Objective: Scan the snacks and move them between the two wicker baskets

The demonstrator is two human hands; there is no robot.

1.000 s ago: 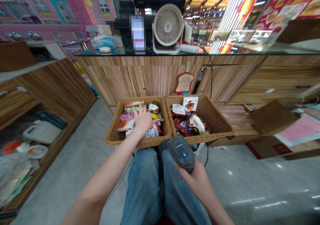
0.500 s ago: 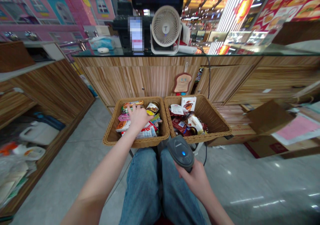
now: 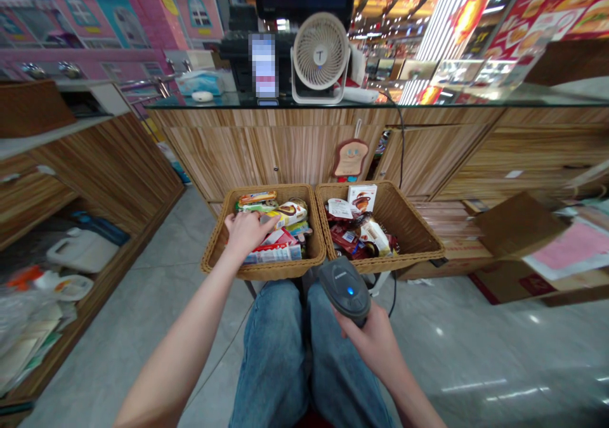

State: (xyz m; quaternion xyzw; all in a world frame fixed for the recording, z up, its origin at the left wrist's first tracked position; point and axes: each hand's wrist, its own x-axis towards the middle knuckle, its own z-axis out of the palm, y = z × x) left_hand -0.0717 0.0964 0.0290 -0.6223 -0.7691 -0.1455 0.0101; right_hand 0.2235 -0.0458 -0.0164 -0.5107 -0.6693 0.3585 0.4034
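My left hand point(image 3: 245, 233) reaches into the left wicker basket point(image 3: 266, 271), its fingers curled down among the packages and its thumb beside a yellow snack pack point(image 3: 289, 213). Whatever lies under the curled fingers is hidden. A red, white and blue box point(image 3: 273, 253) rests below the hand, and an orange packet point(image 3: 257, 197) lies behind it. My right hand point(image 3: 373, 339) is wrapped around a dark grey barcode scanner point(image 3: 343, 288) with a blue light on. The scanner is above my right knee, near the front edge of the right wicker basket point(image 3: 413, 225).
The right basket holds a white box point(image 3: 362, 198), a white-lidded cup point(image 3: 339, 208) and dark red packets point(image 3: 346, 238). Behind stands a wooden counter point(image 3: 238, 155) with a fan point(image 3: 320, 54) and a phone point(image 3: 264, 66). Cardboard boxes point(image 3: 514, 276) are at right, shelves point(image 3: 71, 193) at left.
My left hand has shifted left and curled inside the left basket. The yellow snack pack has turned and shows more of itself. My right hand keeps the scanner in nearly the same place.
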